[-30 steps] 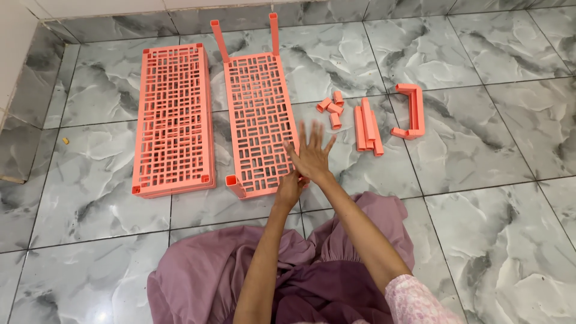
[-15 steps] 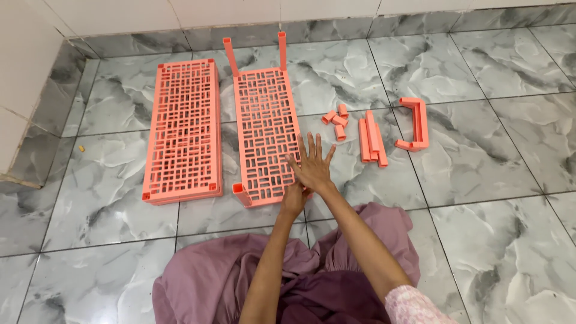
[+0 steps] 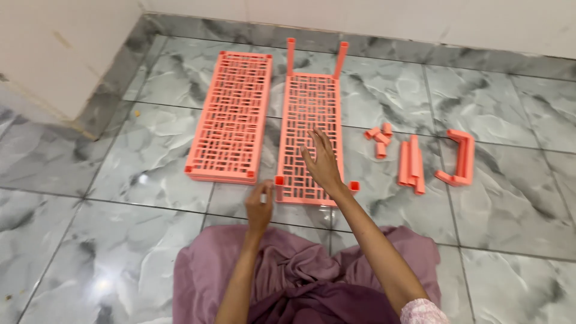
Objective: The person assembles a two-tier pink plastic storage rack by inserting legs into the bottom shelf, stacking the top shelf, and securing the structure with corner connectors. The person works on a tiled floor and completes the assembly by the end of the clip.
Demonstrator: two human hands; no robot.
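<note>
Two salmon-pink plastic lattice shelf panels lie flat on the grey marble floor. The left panel [image 3: 231, 117] lies alone. The right panel [image 3: 312, 135] has two upright posts [image 3: 316, 57] fitted at its far end. My right hand [image 3: 324, 162] hovers over the near part of the right panel, fingers spread, holding nothing. Lower down, my left hand [image 3: 259, 207] sits by that panel's near left corner socket, fingers curled; whether it pinches something small I cannot make out.
Loose pink parts lie to the right: several short connectors [image 3: 380, 137], a bundle of tubes [image 3: 411, 165] and U-shaped handles [image 3: 459, 157]. A white wall [image 3: 54, 54] with a grey skirting runs along the left and back. Purple fabric [image 3: 300, 282] covers my lap.
My two hands, one over the other at the right panel's near edge before, have separated: the right stays spread over the panel, the left has drawn back to its near left corner. The view shifted.
</note>
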